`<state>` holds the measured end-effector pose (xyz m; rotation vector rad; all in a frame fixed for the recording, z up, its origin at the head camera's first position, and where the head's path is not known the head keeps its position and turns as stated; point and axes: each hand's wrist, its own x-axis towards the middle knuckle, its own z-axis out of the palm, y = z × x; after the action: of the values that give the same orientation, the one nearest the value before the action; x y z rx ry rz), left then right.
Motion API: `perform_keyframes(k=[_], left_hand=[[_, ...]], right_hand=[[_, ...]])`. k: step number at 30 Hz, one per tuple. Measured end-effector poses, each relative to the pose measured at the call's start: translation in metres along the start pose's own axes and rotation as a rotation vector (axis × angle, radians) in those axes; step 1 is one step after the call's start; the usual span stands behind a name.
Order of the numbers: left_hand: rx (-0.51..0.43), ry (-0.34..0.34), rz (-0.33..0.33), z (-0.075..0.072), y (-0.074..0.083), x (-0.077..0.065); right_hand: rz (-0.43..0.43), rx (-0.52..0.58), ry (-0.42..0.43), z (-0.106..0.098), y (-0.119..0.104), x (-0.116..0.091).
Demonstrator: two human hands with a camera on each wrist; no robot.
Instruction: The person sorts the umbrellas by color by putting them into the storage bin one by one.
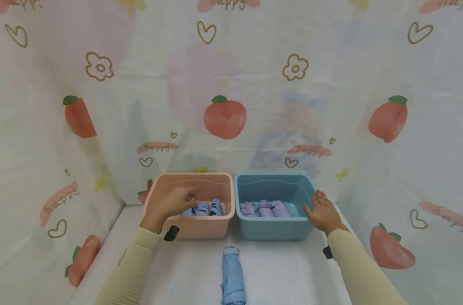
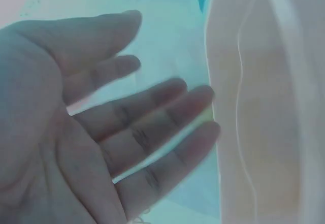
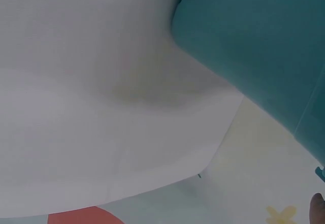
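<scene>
My left hand (image 1: pixel 174 202) hovers over the pink plastic bin (image 1: pixel 201 228), fingers spread and loosely bent, with nothing in its grasp. In the left wrist view its palm (image 2: pixel 35 132) and separated fingers show beside a bin wall. Inside that bin lie several blue rolled fabric bundles (image 1: pixel 202 209) with dark marks, partly behind the hand. My right hand (image 1: pixel 324 212) rests at the right rim of the blue bin (image 1: pixel 277 228), its fingers extended. Lilac rolled bundles (image 1: pixel 265 208) lie in this bin. Only a fingertip (image 3: pixel 318 209) shows in the right wrist view.
A light blue rolled fabric bundle (image 1: pixel 233 275) lies lengthwise on the white table (image 1: pixel 193 271), in front of the bins. The two bins stand side by side against a printed curtain (image 1: pixel 254 84), which also hangs along both sides.
</scene>
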<state>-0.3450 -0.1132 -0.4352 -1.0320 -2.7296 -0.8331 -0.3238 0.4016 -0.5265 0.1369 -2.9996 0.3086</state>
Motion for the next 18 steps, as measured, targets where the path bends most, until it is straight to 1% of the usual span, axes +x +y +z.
perform_keyframes(k=[2, 5, 7, 8, 10, 11, 12, 13, 16, 18], left_hand=[[0.014, 0.021, 0.001, 0.006, 0.009, -0.009], [-0.018, -0.006, -0.081, 0.019, 0.018, -0.022], [-0.055, -0.025, -0.12, 0.031, 0.023, -0.031], [-0.091, -0.041, -0.136, 0.037, 0.025, -0.036], [-0.149, -0.068, -0.159, 0.051, 0.026, -0.046], [-0.195, -0.085, -0.17, 0.059, 0.026, -0.051], [-0.221, -0.097, -0.172, 0.067, 0.026, -0.056], [-0.242, -0.117, -0.19, 0.076, 0.026, -0.061], [-0.269, -0.18, -0.227, 0.103, 0.026, -0.074], [-0.288, -0.24, -0.265, 0.121, 0.028, -0.08]], right_hand=[[-0.003, 0.002, 0.014, 0.0, 0.0, 0.001], [-0.002, 0.009, 0.024, 0.001, 0.001, 0.002], [-0.001, 0.011, 0.025, 0.001, 0.001, 0.002], [-0.001, 0.016, 0.025, 0.001, 0.0, 0.002], [-0.003, 0.018, 0.022, 0.001, 0.0, 0.002], [-0.005, 0.021, 0.021, 0.001, 0.0, 0.002], [-0.007, 0.02, 0.02, 0.001, 0.001, 0.002], [-0.008, 0.02, 0.019, 0.001, 0.001, 0.002], [-0.012, 0.02, 0.016, 0.002, 0.003, 0.001], [-0.012, 0.017, 0.018, 0.002, 0.003, 0.001]])
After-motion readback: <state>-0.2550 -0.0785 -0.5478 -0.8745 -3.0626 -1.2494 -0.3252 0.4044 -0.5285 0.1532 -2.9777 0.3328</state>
